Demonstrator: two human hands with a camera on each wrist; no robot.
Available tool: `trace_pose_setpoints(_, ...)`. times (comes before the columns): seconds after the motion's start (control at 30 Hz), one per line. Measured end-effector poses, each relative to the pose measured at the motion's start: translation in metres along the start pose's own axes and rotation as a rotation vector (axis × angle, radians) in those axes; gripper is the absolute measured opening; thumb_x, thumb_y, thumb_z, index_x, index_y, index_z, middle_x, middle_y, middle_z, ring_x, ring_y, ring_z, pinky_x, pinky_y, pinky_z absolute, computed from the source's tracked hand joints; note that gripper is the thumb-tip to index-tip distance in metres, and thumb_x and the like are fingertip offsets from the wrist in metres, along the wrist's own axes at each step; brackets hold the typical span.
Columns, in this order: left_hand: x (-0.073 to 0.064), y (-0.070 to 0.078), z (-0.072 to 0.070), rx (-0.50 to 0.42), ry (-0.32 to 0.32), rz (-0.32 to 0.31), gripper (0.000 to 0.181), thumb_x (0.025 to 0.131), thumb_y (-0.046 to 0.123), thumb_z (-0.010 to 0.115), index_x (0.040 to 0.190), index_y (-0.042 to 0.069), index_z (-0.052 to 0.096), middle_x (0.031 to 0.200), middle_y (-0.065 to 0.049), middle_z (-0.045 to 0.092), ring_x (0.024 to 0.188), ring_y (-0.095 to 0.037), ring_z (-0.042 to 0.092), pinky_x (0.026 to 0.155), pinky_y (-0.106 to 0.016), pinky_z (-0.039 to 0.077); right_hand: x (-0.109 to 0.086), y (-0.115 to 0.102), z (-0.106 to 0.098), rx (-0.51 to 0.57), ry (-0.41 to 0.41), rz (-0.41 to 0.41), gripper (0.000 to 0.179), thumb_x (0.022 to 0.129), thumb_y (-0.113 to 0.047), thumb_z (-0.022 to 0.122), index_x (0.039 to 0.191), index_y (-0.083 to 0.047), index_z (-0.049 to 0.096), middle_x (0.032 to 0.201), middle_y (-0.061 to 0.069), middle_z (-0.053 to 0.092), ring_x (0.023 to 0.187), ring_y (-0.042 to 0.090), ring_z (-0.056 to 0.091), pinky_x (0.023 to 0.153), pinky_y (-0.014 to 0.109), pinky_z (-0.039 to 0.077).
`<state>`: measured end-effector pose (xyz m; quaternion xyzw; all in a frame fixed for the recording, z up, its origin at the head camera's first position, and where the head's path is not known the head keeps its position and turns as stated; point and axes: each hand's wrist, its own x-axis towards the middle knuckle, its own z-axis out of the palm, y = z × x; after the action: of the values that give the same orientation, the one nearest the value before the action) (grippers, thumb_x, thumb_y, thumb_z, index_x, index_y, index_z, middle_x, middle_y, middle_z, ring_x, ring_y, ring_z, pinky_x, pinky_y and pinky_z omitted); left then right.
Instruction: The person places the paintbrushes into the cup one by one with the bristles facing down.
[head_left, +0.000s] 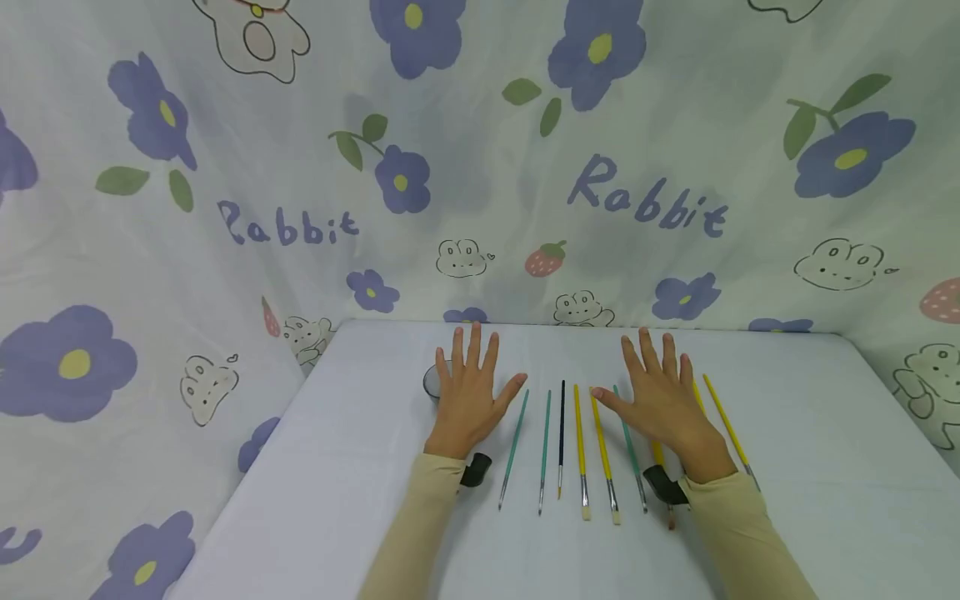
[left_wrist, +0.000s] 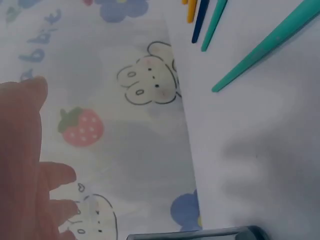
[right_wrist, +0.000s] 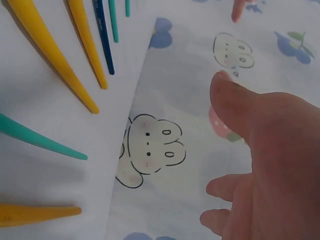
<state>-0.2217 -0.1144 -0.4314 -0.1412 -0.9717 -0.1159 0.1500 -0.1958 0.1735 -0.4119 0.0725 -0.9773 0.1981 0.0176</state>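
My left hand (head_left: 468, 400) is held over the left part of the table, fingers spread and nothing in it. Behind it, partly hidden, is a round dark-rimmed container (head_left: 431, 382). My right hand (head_left: 666, 404), also spread and holding nothing, is over the right end of a row of paintbrushes. Between the hands lie teal paintbrushes (head_left: 545, 450), a black one (head_left: 562, 433) and yellow ones (head_left: 580, 437), bristles toward me. The right hand and forearm partly cover several brushes. In the right wrist view, a yellow handle (right_wrist: 45, 215) and a teal handle (right_wrist: 45, 137) lie left of the hand.
A white tabletop (head_left: 322, 467) bears the brushes. Along its back and left side hangs a curtain (head_left: 480, 167) printed with flowers, rabbits and lettering. One yellow brush (head_left: 726, 425) lies farthest right. Dark wrist-camera pieces sit at both wrists.
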Motion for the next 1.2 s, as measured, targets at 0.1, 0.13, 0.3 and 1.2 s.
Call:
trace_pose_setpoints(0.1, 0.001, -0.003, -0.004, -0.022, 0.002, -0.003, 0.084, 0.102, 0.066, 0.044, 0.165, 0.012, 0.028, 0.175, -0.015, 0.010, 0.162, -0.042, 0.007, 0.126, -0.076, 0.011, 0.000, 0.000, -0.002, 0.011, 0.001, -0.002, 0.100, 0.098, -0.062, 0.059, 0.165, -0.003, 0.014, 0.173, 0.026, -0.003, 0.157, 0.056, -0.011, 0.125, 0.077, -0.005)
trace_pose_setpoints(0.13, 0.002, -0.005, -0.005, -0.036, 0.006, -0.005, 0.084, 0.102, 0.065, 0.045, 0.164, 0.011, 0.029, 0.175, -0.016, 0.012, 0.162, -0.042, 0.008, 0.126, -0.076, 0.010, 0.001, 0.000, -0.003, 0.012, 0.003, -0.006, 0.099, 0.099, -0.061, 0.059, 0.165, -0.002, 0.015, 0.172, 0.027, -0.002, 0.156, 0.056, -0.010, 0.124, 0.077, -0.003)
trace_pose_setpoints(0.3, 0.003, -0.021, -0.014, -0.175, -0.001, -0.055, 0.086, 0.101, 0.063, 0.052, 0.163, 0.009, 0.030, 0.173, -0.016, 0.020, 0.162, -0.042, 0.011, 0.126, -0.076, 0.006, 0.001, 0.004, -0.010, 0.033, 0.022, -0.027, 0.094, 0.100, -0.054, 0.061, 0.164, 0.000, 0.019, 0.171, 0.031, 0.008, 0.155, 0.060, 0.004, 0.124, 0.078, 0.007)
trace_pose_setpoints(1.2, -0.017, -0.109, -0.031, -0.547, -0.310, -0.302, 0.093, 0.077, 0.054, 0.088, 0.148, 0.004, 0.052, 0.146, -0.016, 0.060, 0.135, -0.035, 0.057, 0.112, -0.055, 0.051, -0.004, 0.041, -0.040, 0.307, 0.191, 0.105, 0.068, 0.106, -0.044, 0.055, 0.154, 0.002, 0.042, 0.157, 0.034, 0.040, 0.142, 0.056, 0.039, 0.110, 0.076, 0.040)
